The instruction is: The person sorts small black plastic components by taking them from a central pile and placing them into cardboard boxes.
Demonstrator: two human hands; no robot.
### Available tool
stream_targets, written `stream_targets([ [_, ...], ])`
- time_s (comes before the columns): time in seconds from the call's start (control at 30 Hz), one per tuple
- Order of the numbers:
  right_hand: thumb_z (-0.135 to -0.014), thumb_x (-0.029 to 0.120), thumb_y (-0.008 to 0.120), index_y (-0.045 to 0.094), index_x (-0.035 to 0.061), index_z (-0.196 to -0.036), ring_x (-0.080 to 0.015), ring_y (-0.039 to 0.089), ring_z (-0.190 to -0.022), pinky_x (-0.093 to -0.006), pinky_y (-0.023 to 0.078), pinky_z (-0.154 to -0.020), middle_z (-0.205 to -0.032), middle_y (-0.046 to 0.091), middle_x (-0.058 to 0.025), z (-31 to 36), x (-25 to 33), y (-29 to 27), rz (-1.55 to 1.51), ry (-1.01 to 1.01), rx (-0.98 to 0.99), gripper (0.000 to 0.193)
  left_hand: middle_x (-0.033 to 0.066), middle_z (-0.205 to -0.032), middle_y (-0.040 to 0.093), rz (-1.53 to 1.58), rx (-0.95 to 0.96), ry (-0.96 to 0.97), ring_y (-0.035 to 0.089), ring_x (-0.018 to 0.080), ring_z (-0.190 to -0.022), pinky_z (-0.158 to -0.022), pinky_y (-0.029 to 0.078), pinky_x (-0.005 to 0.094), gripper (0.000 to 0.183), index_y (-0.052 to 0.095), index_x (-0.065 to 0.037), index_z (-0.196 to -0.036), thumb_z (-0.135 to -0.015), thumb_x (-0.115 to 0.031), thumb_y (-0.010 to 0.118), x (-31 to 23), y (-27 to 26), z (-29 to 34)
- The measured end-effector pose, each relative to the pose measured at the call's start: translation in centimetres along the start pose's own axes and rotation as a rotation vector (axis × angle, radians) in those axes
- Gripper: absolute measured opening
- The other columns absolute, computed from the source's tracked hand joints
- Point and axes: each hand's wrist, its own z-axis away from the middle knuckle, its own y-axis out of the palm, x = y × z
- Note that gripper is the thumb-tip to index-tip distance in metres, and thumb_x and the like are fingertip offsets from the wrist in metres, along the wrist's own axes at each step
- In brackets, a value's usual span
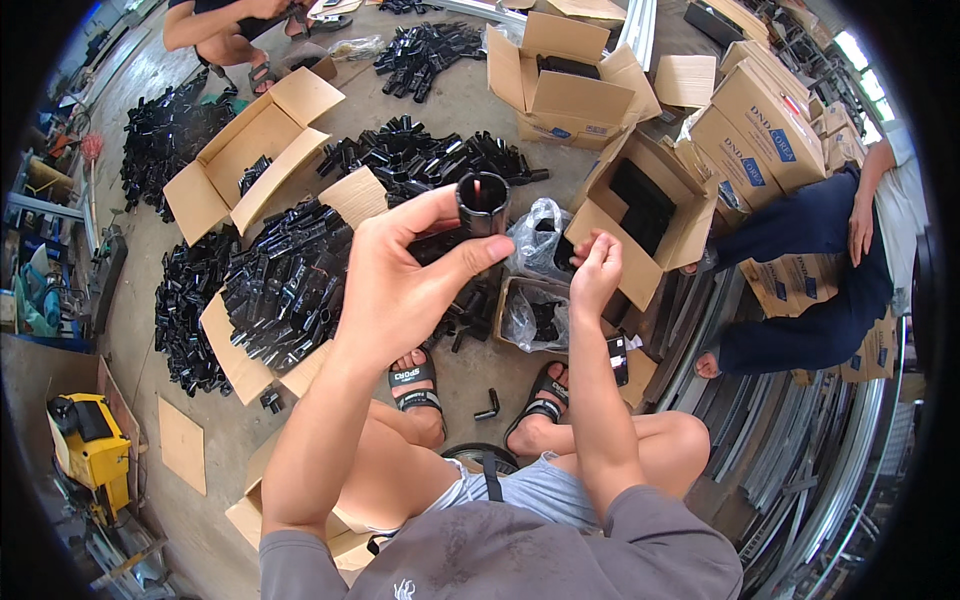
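My left hand (410,265) is raised in front of me, its thumb and fingers closed round a short black tube fitting (483,205) whose open end faces up. To the right of it, my right hand (597,270) has its fingers curled together; whatever is in them is too small or hidden to make out. Just left of these fingers is a clear plastic bag (540,235) with dark parts inside. Below that sits a small box (503,315) lined with clear plastic and holding black pieces. A single black elbow-shaped piece (487,405) lies on the floor between my feet.
Piles of black fittings (290,275) spread ahead and left, among open cardboard boxes (255,140). Another open box (620,275) stands right of my right hand. A person in dark trousers (815,270) is at the right, another person (225,35) far left. Metal profiles (740,450) lie at right.
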Motion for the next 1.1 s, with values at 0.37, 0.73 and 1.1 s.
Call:
stream_targets([
  [0.37, -0.101, 0.032, 0.052, 0.066, 0.0020, -0.094, -0.0410, 0.063, -0.108, -0.0507, 0.050, -0.091, -0.109, 0.069, -0.0199, -1.4, -15.6, -3.2, 1.009, -0.181, 0.164, 0.033, -0.0005, -0.089, 0.072, -0.334, -0.012, -0.025, 0.060, 0.0033, -0.076, -0.069, 0.049, 0.0215, 0.036, 0.073, -0.001, -0.117, -0.082, -0.001, 0.082, 0.3, -0.3, -0.9],
  [0.73, -0.090, 0.028, 0.070, 0.055, 0.0071, -0.139, -0.0399, 0.054, -0.131, -0.0460, 0.042, -0.110, -0.140, 0.059, -0.0226, -10.7, -23.3, 1.1, 0.988, 0.121, 0.560, 0.055, 0.0072, -0.101, 0.075, -0.401, 0.042, 0.076, 0.067, 0.0121, -0.086, -0.082, 0.051, 0.0263, 0.045, 0.073, -0.001, -0.118, -0.075, -0.003, 0.087, 1.5, 0.0, -2.3],
  [1.1, -0.082, 0.032, 0.074, 0.071, 0.0059, -0.106, -0.0389, 0.068, -0.103, -0.0460, 0.051, -0.091, -0.105, 0.073, -0.0194, -11.8, -27.1, 3.4, 0.890, 0.266, 0.332, 0.036, 0.0038, -0.085, 0.073, -0.458, 0.035, 0.085, 0.063, 0.0105, -0.073, -0.071, 0.050, 0.0248, 0.047, 0.075, -0.008, -0.116, -0.072, -0.013, 0.091, 1.0, 0.3, -2.9],
])
